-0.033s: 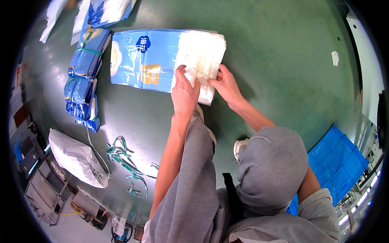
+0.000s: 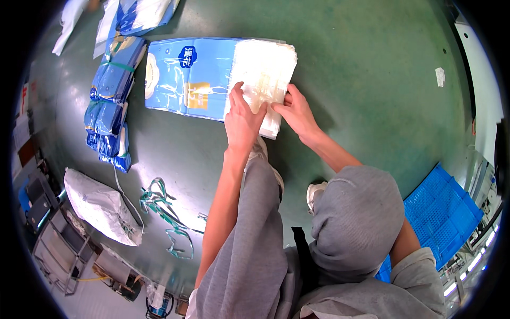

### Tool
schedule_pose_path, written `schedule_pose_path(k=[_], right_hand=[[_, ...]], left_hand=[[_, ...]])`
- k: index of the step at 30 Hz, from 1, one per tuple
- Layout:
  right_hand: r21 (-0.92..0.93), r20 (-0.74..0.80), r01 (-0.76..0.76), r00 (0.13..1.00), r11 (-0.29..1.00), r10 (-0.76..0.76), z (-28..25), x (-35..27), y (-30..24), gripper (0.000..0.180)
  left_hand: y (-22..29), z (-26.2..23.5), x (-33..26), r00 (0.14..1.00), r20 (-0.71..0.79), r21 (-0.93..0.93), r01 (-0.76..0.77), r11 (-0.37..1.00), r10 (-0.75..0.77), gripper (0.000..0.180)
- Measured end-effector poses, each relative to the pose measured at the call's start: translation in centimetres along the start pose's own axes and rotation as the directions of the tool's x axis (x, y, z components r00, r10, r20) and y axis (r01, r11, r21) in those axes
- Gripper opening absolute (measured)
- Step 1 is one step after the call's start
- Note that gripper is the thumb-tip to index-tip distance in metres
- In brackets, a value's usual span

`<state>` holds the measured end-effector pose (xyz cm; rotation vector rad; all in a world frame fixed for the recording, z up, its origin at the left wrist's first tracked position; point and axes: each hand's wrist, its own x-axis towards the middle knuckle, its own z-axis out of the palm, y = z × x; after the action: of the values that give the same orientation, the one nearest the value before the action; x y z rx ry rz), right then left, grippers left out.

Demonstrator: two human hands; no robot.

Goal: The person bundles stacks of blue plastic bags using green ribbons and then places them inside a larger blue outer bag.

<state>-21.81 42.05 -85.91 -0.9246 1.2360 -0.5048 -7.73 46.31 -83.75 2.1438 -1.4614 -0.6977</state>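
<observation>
A stack of flat plastic packaging bags [image 2: 170,80], light blue with a white end, lies on the green floor in front of me. My left hand [image 2: 243,118] rests on the near part of the white end, its thumb apart from its fingers. At the right edge of the same stack is my right hand [image 2: 298,112]. Its thumb lies on top of the white film, and its other fingers curl at the edge, partly hidden. Between the two thumbs the white film looks wrinkled and shiny.
Bundles of blue bags [image 2: 112,80] tied with green strap lie left of the stack. A white sack [image 2: 101,207] and tangled green strapping [image 2: 159,204] sit nearer on the left. At the right stands a blue plastic crate [image 2: 443,210]. A white scrap [image 2: 440,77] lies far right.
My left thumb has shifted slightly to the right, and the left fingers reach a little farther. My right hand stays at the stack's edge.
</observation>
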Motion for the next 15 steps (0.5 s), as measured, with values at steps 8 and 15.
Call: schedule_pose_path(k=[8,15], right_hand=[[-0.056,0.037,0.057,0.998,0.997,-0.055,0.7,-0.5,-0.5,0.041],[0.034,0.055,0.051,0.997,0.998,-0.053,0.5,-0.8,-1.2,0.035]], left_hand=[[1.3,-0.5,0.8,0.978,0.101,0.078,0.174,0.982,-0.182,0.062],[0.3,-0.6,-0.1,0.987,0.001,0.106,0.159,0.982,-0.160,0.049]])
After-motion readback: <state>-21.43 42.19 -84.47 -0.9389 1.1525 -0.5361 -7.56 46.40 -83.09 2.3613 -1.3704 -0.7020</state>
